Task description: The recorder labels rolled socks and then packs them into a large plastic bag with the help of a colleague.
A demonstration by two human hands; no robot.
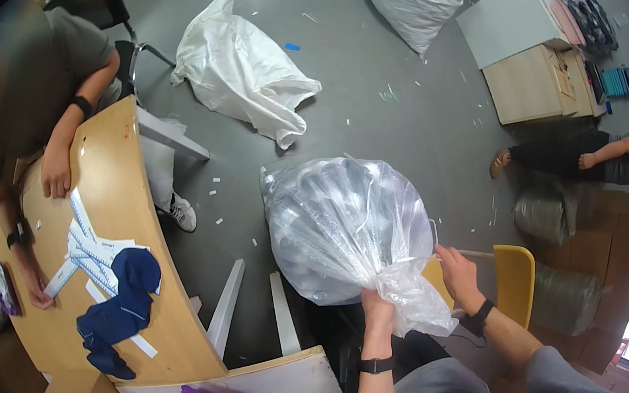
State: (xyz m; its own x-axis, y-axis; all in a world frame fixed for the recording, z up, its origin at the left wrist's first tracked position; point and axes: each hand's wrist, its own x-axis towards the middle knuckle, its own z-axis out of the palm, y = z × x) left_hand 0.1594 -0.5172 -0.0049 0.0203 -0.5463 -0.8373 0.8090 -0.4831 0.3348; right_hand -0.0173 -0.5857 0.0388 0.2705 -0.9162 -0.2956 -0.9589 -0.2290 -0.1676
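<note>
A large clear plastic bag (pixel 327 223), bulging with shiny pale contents I cannot make out, is in front of me. Its neck is gathered and twisted, and the loose plastic end (pixel 420 306) flares toward my body. My left hand (pixel 377 310) is closed around that neck from below, its fingers partly hidden by the plastic. To the right of the bag, my right hand (pixel 459 275) pinches a thin pale strip (pixel 434 232) that curves up beside the bag. Dark bands circle both my wrists.
At left, a person's hand (pixel 56 172) rests on a wooden table (pixel 179 339) with paper strips (pixel 83 247) and dark blue cloth (pixel 120 314). White sacks (pixel 239 71) lie on the floor beyond. A yellow chair (pixel 523 281) stands close right; another person (pixel 621 157) is farther right.
</note>
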